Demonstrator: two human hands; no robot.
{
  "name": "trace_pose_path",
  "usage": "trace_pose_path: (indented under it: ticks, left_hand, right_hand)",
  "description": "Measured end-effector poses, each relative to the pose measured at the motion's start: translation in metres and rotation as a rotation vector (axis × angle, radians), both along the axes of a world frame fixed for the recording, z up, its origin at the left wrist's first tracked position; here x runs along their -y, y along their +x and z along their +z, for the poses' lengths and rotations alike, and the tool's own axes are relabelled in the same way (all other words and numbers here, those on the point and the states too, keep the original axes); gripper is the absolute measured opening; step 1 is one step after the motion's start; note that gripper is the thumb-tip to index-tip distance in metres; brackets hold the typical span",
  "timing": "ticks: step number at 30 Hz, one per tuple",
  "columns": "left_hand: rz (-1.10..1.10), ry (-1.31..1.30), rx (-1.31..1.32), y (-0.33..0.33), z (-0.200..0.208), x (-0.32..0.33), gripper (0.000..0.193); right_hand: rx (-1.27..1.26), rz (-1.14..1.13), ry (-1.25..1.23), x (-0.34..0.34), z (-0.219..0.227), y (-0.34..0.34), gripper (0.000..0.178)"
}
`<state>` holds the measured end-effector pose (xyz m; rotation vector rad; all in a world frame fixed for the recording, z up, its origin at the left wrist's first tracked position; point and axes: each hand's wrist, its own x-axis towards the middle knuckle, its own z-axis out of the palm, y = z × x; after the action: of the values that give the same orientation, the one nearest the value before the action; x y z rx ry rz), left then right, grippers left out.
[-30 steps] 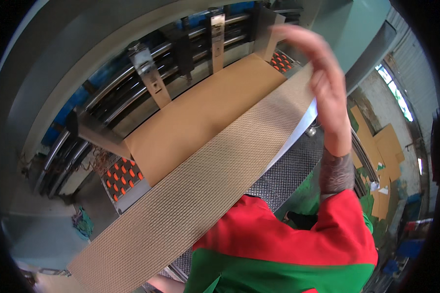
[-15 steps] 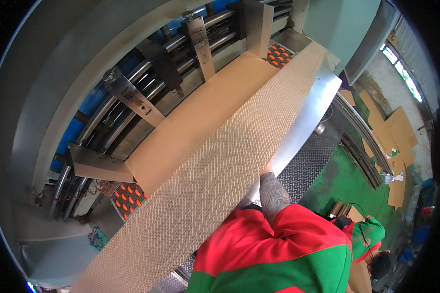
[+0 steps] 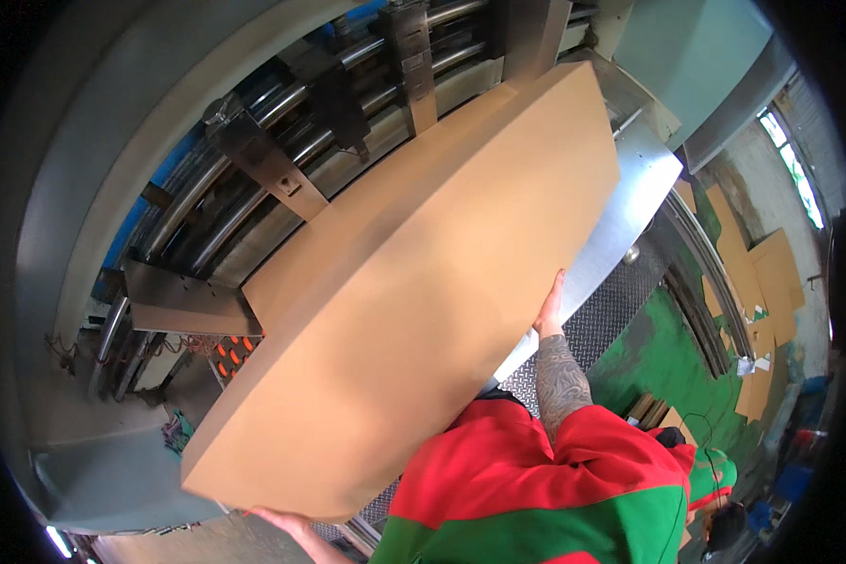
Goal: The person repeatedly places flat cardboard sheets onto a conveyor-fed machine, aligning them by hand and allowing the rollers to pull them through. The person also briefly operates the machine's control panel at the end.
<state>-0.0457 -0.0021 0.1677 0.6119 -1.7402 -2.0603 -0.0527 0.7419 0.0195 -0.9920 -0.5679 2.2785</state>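
Grip: left hand (image 3: 284, 521) at seven o'clock and right hand (image 3: 550, 310) at three clasp the cardboard (image 3: 432, 291), apparently spaced to balance its length; underside contact is hidden.

Brown cardboard stack (image 3: 414, 310); smooth, broad face showing; slants from lower left to upper right

The cardboard bundle (image 3: 423, 301) is in front of the rails (image 3: 282, 106), partly over a metal plate (image 3: 644, 179). Cardboard sheets (image 3: 775, 268) lie on the floor (image 3: 620, 343) to the right.
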Motion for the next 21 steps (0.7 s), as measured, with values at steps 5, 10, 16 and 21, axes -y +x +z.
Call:
trace_pose_path:
  ticks: [5, 10, 16, 21]
  left_hand:
    - [-0.33, -0.043, 0.493, -0.017, -0.112, -0.016, 0.09]
    - [-0.312, 0.111, 0.624, -0.018, -0.145, -0.042, 0.088]
    - [-0.436, 0.065, 0.802, 0.052, -0.1, -0.039, 0.079]
    - [-0.364, 0.479, 0.853, 0.123, -0.097, -0.085, 0.087]
  right_hand:
    - [0.396, 0.102, 0.237, -0.029, -0.001, 0.007, 0.101]
    - [0.761, 0.15, 0.276, -0.051, 0.004, 0.002, 0.103]
    - [0.556, 0.239, 0.251, -0.055, 0.01, -0.008, 0.106]
    - [0.688, 0.193, 0.247, -0.057, 0.01, -0.023, 0.108]
